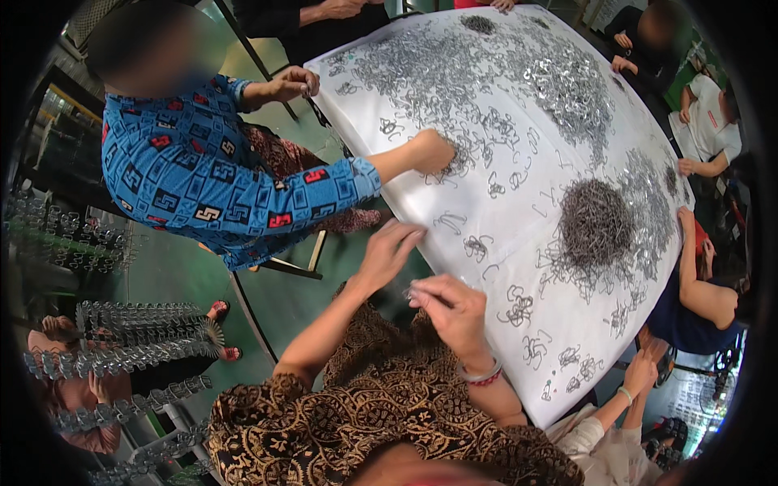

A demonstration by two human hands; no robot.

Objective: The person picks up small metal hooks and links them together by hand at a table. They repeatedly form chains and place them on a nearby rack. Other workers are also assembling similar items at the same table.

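Observation:
My left hand [393, 253] is held at the near left edge of the white-covered table [506, 231], its fingers stretched out with nothing visible in them. Lower and to the right, my right hand [455, 312] pinches a small shiny metal piece [411, 294] between thumb and fingertips; its exact shape is too small to tell. Small clusters of bent wire hooks [476, 248] lie on the table near my hands, with another bunch of hooks [519, 308] to the right. A dense dark heap of wire pieces [596, 223] stands farther right.
A co-worker in a blue patterned shirt [235, 178] reaches a hand [433, 154] over the hooks at my left. A bright metal pile [567, 93] lies at the far side. Several other people surround the table. Racks hung with metal pieces [121, 356] stand lower left.

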